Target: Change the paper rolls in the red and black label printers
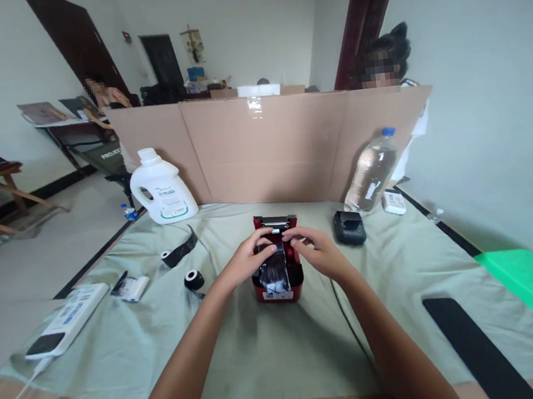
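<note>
A small red and black label printer (pixel 280 296) stands on the cloth in front of me with its lid (pixel 276 222) raised. A shiny black ribbon (pixel 274 271) lies across its inside and hangs toward the front. Over the printer's left side, my left hand (pixel 249 256) has its thumb on the upper part of the ribbon, fingers curled at its edge. From the right, my right hand (pixel 317 250) reaches in with bent fingers apart, close to the ribbon and the lid. What lies under the fingertips is partly hidden.
Left on the green cloth (pixel 245 354) are a black ribbon roll (pixel 193 279), an unrolled black strip (pixel 181 251), a power strip (pixel 70 322) and a white jug (pixel 163 191). Right are a black case (pixel 349 227), a water bottle (pixel 373 172) and a black slab (pixel 477 345). A cardboard screen (pixel 265 149) stands behind.
</note>
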Demonstrator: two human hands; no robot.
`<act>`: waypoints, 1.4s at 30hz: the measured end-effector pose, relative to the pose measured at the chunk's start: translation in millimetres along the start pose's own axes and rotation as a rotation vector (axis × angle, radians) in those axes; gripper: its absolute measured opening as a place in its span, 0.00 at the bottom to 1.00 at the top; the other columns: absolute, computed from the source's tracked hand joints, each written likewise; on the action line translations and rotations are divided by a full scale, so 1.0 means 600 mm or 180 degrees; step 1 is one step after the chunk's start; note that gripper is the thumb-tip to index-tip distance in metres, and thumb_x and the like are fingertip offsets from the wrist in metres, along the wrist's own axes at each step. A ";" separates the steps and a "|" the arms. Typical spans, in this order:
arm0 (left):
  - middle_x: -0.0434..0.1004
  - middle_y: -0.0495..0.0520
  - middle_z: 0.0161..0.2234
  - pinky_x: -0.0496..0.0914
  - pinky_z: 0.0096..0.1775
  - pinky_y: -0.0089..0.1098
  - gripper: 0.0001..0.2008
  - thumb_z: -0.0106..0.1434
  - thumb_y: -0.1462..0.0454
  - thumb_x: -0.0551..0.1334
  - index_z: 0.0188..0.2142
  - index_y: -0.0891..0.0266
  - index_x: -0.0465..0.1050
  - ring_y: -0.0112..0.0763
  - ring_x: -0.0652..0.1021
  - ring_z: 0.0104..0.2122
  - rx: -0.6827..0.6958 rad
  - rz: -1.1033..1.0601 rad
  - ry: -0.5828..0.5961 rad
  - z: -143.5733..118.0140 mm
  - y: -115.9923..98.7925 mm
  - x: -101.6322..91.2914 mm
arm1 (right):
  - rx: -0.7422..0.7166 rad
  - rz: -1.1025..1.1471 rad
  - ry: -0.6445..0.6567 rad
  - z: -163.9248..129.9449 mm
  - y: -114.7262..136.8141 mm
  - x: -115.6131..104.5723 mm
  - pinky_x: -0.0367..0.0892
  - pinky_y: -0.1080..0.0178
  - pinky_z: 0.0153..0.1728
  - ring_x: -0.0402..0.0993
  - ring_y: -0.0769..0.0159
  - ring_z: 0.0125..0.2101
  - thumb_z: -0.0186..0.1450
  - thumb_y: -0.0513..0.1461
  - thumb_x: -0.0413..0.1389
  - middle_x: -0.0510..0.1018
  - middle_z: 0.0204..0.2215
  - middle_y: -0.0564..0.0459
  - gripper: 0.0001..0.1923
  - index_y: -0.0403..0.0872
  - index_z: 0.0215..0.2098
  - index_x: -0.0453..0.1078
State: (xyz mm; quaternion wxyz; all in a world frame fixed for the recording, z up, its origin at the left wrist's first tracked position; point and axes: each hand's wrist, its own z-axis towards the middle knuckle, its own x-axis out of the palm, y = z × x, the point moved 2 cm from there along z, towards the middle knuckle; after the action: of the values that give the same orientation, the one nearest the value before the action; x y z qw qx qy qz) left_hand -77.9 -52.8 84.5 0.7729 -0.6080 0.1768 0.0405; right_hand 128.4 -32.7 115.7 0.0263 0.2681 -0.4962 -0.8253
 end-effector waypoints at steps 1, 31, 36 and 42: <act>0.80 0.55 0.46 0.70 0.52 0.35 0.21 0.67 0.53 0.61 0.56 0.59 0.73 0.37 0.78 0.48 0.0019 0.0089 0.0036 0.002 0.000 0.001 | -0.0029 -0.0069 0.0068 0.001 0.001 0.004 0.70 0.60 0.41 0.77 0.63 0.40 0.67 0.38 0.53 0.83 0.42 0.50 0.14 0.49 0.48 0.76; 0.83 0.53 0.43 0.59 0.50 0.41 0.14 0.66 0.57 0.61 0.48 0.52 0.80 0.41 0.77 0.44 0.0002 0.2558 0.0993 -0.043 -0.066 0.004 | 0.0780 -0.1309 0.0134 0.023 -0.068 0.042 0.66 0.59 0.39 0.74 0.60 0.36 0.62 0.36 0.57 0.83 0.36 0.50 0.08 0.48 0.38 0.77; 0.83 0.53 0.39 0.60 0.47 0.40 0.13 0.66 0.60 0.59 0.47 0.54 0.79 0.39 0.78 0.41 0.0212 0.2865 0.0980 -0.045 -0.083 0.020 | 0.0522 -0.0746 -0.0964 0.027 -0.079 0.003 0.68 0.56 0.39 0.73 0.58 0.40 0.61 0.44 0.57 0.80 0.48 0.46 0.18 0.48 0.48 0.72; 0.82 0.57 0.36 0.62 0.44 0.40 0.12 0.66 0.63 0.57 0.45 0.61 0.77 0.42 0.79 0.37 0.0342 0.3543 0.0725 -0.040 -0.086 0.043 | 0.0426 0.0036 -0.1008 0.036 -0.093 0.015 0.69 0.57 0.41 0.73 0.58 0.45 0.63 0.49 0.56 0.73 0.58 0.44 0.27 0.50 0.59 0.66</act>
State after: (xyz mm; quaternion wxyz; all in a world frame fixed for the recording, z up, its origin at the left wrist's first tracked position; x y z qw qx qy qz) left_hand -45.1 -93.0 119.2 0.6410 -0.3835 0.5546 0.3667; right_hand 122.8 10.3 73.3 -0.0654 0.1330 -0.5495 -0.8222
